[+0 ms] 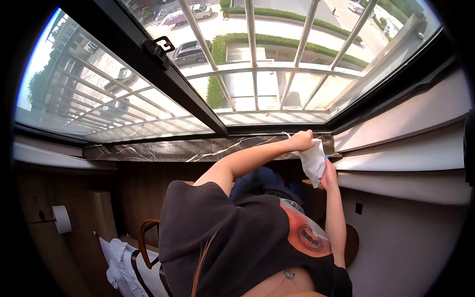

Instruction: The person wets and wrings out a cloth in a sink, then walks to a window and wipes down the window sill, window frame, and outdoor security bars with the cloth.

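Observation:
A crumpled white cloth or tissue (312, 162) hangs between my two hands, over the right end of the dark marble windowsill (168, 149). My left hand (302, 140) is closed on its upper end, close to the window frame. Lower down and to the right, my right hand (328, 175) grips its side edge, with a blue nail showing at the fingertip. A thin white strip sticks out beside my left hand; what it belongs to cannot be made out.
Behind the sill stands a black-framed window (185, 94) with a latch (159, 47) and metal bars outside. Pale curtains (405, 148) hang at the right. A chair (148, 242) with white fabric and a white roll (62, 219) are at the lower left.

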`<action>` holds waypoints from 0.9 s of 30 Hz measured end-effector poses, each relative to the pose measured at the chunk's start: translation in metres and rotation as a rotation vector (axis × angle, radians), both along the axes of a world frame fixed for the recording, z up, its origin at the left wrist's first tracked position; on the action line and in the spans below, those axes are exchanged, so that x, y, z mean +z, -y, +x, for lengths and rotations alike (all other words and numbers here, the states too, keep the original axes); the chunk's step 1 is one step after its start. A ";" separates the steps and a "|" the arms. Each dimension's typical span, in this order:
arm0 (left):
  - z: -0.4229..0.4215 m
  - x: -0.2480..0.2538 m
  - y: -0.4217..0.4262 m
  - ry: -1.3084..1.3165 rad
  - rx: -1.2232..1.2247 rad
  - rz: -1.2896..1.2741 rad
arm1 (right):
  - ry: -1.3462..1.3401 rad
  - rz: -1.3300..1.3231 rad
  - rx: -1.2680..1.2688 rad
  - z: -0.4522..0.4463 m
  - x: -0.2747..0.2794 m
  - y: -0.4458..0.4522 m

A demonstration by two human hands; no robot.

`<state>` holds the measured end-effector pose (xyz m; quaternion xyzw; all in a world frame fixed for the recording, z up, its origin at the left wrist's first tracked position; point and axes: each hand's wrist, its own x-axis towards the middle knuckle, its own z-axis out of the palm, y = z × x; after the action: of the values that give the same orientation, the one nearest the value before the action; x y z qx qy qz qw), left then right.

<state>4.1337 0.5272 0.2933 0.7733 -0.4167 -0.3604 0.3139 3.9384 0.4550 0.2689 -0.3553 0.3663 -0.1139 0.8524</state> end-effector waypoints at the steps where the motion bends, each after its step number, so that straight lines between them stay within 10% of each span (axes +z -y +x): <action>1: -0.008 -0.002 -0.001 -0.031 0.009 -0.098 | 0.063 0.122 0.052 0.014 0.006 0.005; 8: -0.019 0.030 -0.037 -0.088 -0.030 -0.428 | 0.191 -0.498 0.263 0.083 0.015 0.036; 11: -0.008 0.066 -0.067 0.358 0.324 -0.378 | -0.072 -1.032 0.450 0.095 0.065 0.051; 18: 0.024 0.153 -0.085 1.324 0.824 -0.447 | 0.666 -2.447 -0.067 0.161 0.157 0.081; 27: 0.099 0.179 -0.024 1.694 0.642 -0.511 | 0.393 -2.702 -0.225 0.209 0.181 0.114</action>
<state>4.2326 0.5509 0.4722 0.7634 -0.3395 0.5284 0.1507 4.1477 0.3408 0.4500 -0.8492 -0.1282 -0.4952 -0.1310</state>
